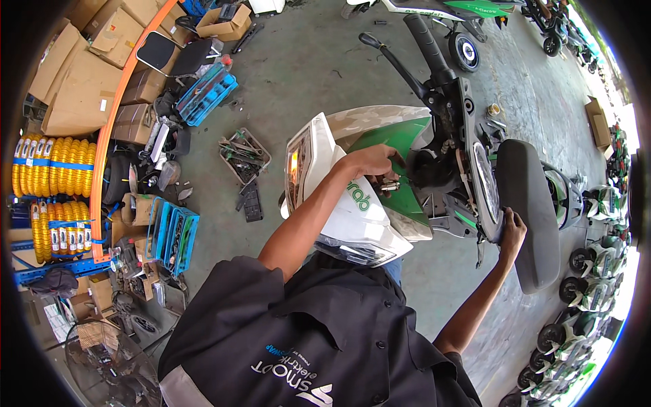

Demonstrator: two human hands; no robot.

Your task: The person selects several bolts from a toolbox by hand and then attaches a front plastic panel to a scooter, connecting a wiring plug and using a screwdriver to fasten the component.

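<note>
A scooter with a white and green front panel stands before me, its front toward my left. My left hand reaches over this panel with bent fingers, around a small shiny metal part beside the green inner face. What its fingertips touch is partly hidden. The handlebar is turned upright, with a brake lever next to its grip. Below it, a long oval instrument cover is tilted on edge. My right hand grips the lower end of that cover, thumb and fingers at its rim, beside the black seat.
A tray of tools lies on the floor to the left. Blue crates, cardboard boxes and yellow coiled springs fill the orange-framed shelf side. More scooters line the right. A fan stands at the lower left.
</note>
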